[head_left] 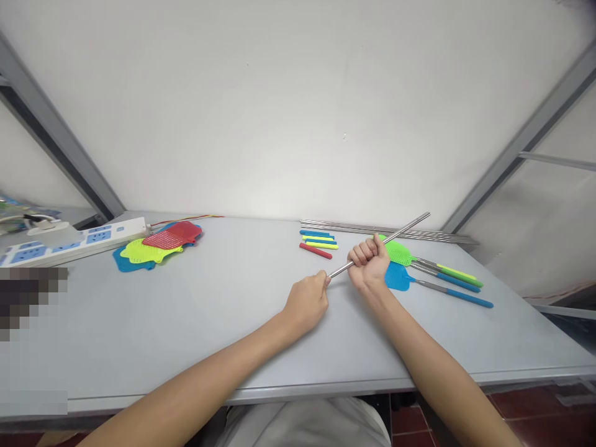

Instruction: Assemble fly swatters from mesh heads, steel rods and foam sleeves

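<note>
A thin metal rod (pixel 408 226) slants up to the right over the table, gripped by both of my hands. My left hand (pixel 307 299) is closed around its lower left end, which is hidden in the fingers. Farther up the rod, my right hand (pixel 369 261) wraps round it in a fist, palm side showing. Just right of that fist lie a green fly swatter (pixel 399 253) and a blue fly swatter (pixel 397 277), with other swatter handles beside them. Behind my hands are several loose coloured handle grips, among them a red one (pixel 316 251).
A bundle of metal rods (pixel 437 235) lies along the wall at the back right. Red, yellow and blue swatter heads (pixel 174 235) overlap at the left, beside a white power strip (pixel 133 228). The table's front edge (pixel 326 391) runs beneath my forearms.
</note>
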Demonstrator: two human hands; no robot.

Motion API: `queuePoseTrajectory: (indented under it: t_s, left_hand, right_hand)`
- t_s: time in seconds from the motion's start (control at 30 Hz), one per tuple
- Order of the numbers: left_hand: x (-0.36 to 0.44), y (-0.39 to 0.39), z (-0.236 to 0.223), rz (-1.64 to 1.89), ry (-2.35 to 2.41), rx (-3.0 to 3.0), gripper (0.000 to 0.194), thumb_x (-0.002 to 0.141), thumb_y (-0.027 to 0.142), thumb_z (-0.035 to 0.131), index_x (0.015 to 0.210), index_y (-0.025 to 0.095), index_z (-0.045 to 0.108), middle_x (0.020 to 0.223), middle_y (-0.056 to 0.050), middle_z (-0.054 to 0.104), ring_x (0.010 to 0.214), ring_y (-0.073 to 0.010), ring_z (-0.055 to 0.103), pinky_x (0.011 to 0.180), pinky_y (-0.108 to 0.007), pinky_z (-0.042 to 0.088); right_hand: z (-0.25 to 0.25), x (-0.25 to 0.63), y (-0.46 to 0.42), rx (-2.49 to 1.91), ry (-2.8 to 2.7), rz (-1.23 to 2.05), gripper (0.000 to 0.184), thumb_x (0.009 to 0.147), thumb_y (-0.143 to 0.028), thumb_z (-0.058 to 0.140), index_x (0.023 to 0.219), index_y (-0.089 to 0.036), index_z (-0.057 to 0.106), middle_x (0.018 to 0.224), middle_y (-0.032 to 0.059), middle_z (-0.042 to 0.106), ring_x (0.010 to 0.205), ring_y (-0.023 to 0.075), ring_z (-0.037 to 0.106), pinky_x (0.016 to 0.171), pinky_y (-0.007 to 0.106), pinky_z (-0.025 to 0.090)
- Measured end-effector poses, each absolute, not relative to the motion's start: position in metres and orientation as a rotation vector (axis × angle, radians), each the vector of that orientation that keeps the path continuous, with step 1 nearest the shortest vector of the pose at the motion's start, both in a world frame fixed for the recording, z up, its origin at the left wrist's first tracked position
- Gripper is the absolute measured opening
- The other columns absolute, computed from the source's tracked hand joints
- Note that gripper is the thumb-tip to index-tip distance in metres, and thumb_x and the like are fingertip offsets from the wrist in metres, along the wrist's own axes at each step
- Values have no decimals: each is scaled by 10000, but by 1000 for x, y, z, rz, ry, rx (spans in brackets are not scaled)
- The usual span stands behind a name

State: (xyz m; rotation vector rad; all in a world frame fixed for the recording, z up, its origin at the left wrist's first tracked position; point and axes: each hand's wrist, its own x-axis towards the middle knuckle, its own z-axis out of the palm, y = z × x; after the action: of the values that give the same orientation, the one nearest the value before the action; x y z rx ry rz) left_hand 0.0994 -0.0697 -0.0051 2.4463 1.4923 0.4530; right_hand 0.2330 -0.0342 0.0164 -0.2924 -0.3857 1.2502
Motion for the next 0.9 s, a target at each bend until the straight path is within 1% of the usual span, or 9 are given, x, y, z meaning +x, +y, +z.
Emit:
queuePoseTrajectory:
  t_s: [0.57, 0.7, 0.9]
  left_hand:
    - [101, -71, -1, 476, 1514, 2344, 280, 862, 245, 229, 735, 192, 474, 604, -19, 562, 527, -162, 510, 450, -253, 246]
    - [102, -71, 2, 506, 1480, 2332, 305, 865, 261, 206, 708, 196, 460, 585, -11, 535, 508, -150, 483, 444, -249, 248]
    - [104, -72, -1, 535, 1406, 2320, 307, 868, 293, 196, 675, 203, 417, 546, 10, 494, 464, -130, 444, 423, -229, 256]
  right_hand:
    - [11, 228, -34, -295, -331, 1294, 428, 797, -322, 420, 483, -185, 162, 380, -102, 106, 320, 54, 75, 272, 175, 133]
    - [14, 233, -32, -312, -313, 1336, 428, 822, -326, 390, 466, -184, 199, 391, -103, 102, 318, 47, 90, 287, 180, 121]
    - [22, 239, -31, -352, -328, 1386, 445, 824, -380, 396, 457, -174, 253, 390, -110, 128, 310, 35, 120, 299, 177, 125]
